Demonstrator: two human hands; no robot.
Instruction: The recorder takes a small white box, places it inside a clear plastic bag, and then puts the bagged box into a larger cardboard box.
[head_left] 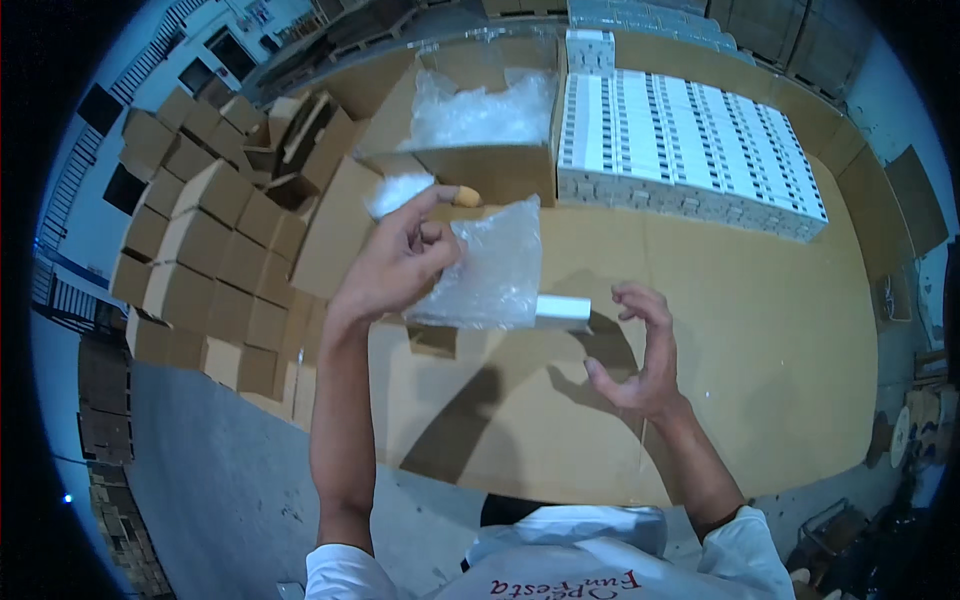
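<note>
Over brown flat cardboard, a clear plastic bag is seemingly sheathing a white oblong box, curled left hand's grip unclear; the empty, wide-gaping right hand should be pinching next.

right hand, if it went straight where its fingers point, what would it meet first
Probably the white rectangular box protruding past the clear plastic bag, though depth is unclear.
</note>
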